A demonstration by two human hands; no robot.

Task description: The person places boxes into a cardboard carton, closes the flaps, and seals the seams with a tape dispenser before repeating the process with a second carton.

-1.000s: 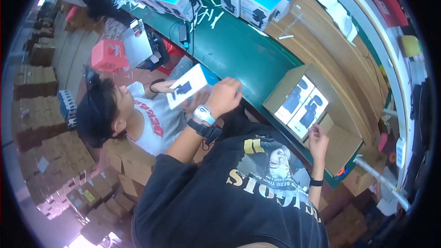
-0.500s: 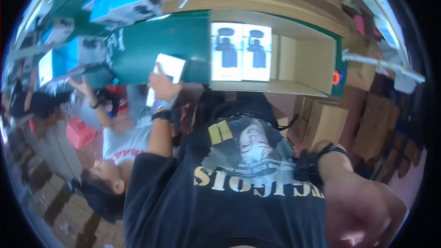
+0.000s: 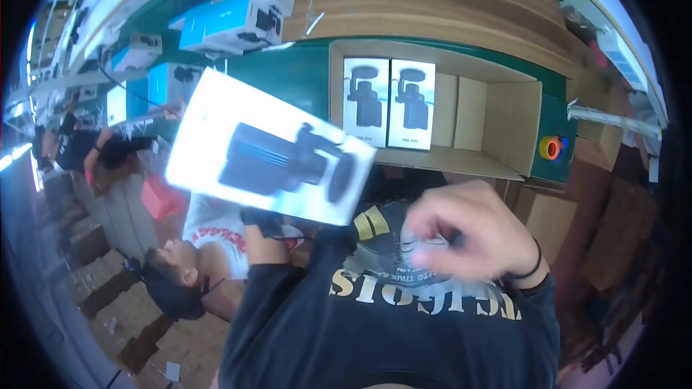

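Holding a white retail box (image 3: pixel 270 155) printed with a dark device, the person's left hand (image 3: pixel 263 220) was mostly hidden behind and under that box, so how its fingers gripped could not be told; only the dark wrist strap and sleeve showed below the box's lower edge. The box sat tilted, raised above the left hand and off to the left of the open cardboard carton (image 3: pixel 497 126), which lay on the green table (image 3: pixel 295 75) ahead of both hands. Two matching white boxes (image 3: pixel 389 101) stood side by side at the carton's left end, the remaining space to their right bare. The right hand (image 3: pixel 468 234), blurred, hung low in front of the chest with its fingers curled loosely inward, gripping nothing visible. Carried by one hidden hand at a slant, the box could probably slip or clip the carton's near wall, judging by its tilt. Blue-and-white boxes (image 3: pixel 231 18) sat farther beyond the left hand.
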